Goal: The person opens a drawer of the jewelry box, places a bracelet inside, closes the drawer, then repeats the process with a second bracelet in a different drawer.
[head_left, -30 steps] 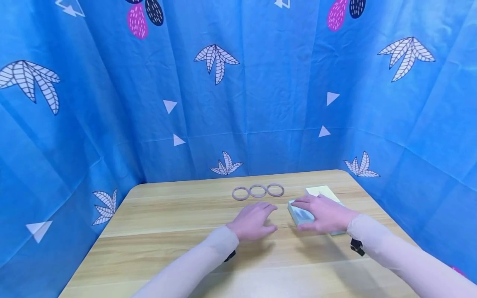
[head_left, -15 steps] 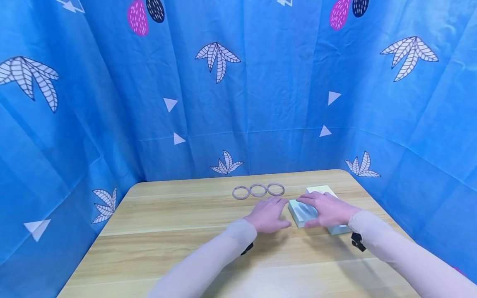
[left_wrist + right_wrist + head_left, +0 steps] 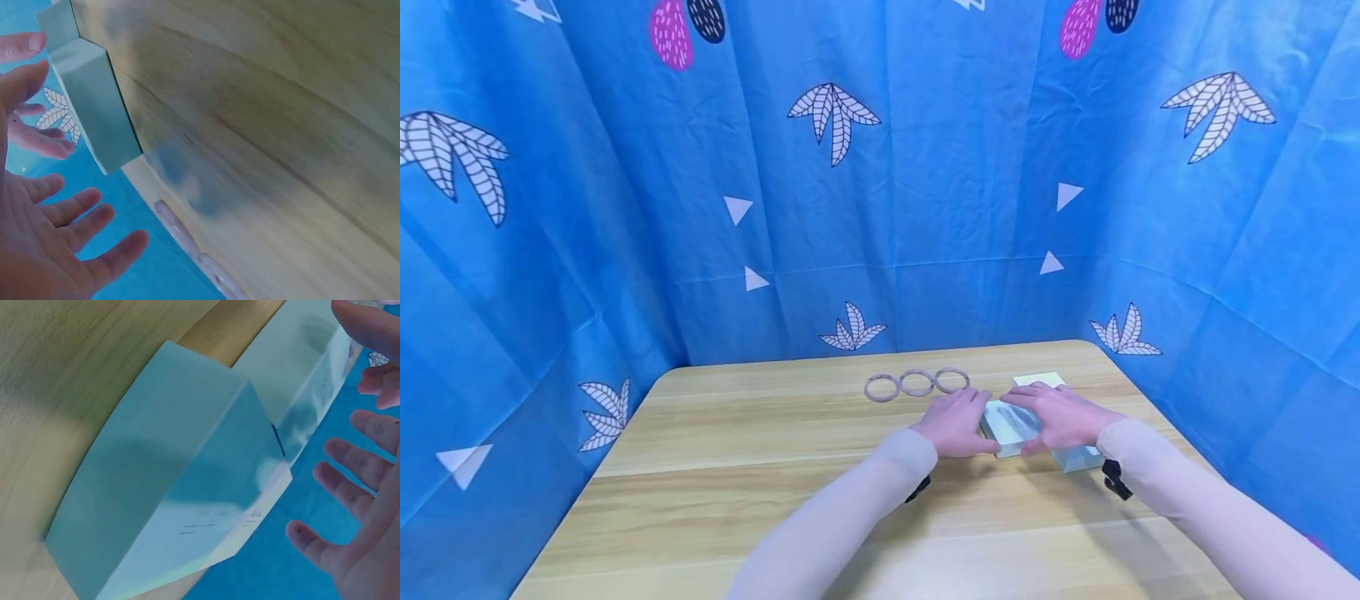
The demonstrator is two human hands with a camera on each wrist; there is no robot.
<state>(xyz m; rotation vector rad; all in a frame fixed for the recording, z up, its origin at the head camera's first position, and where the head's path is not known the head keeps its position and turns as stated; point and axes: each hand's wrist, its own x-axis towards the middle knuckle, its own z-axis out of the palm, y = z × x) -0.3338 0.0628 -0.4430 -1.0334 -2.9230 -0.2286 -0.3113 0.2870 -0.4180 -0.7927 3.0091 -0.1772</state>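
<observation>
Two pale green boxes lie side by side on the table. The left box [image 3: 1009, 423] sits between the two hands in the head view. Beside it lies the right box [image 3: 1078, 458], partly covered by the right hand. My left hand [image 3: 957, 423], fingers spread and relaxed, is at the left edge of the left box. Over the boxes hovers my right hand [image 3: 1063, 417], thumb and fingers apart, its fingertips near the left box's top. In the right wrist view, the right hand's fingers [image 3: 350, 462] stand apart from the nearer box [image 3: 156, 469], which bears small print.
Three purplish rings [image 3: 917, 382] lie in a row behind the left hand. The wooden table [image 3: 737, 483] ends at a blue patterned curtain [image 3: 925, 208] at the back and sides.
My left hand has moved right and slightly away from me, up to the left box's edge. The right hand has shifted slightly right, showing more of the left box.
</observation>
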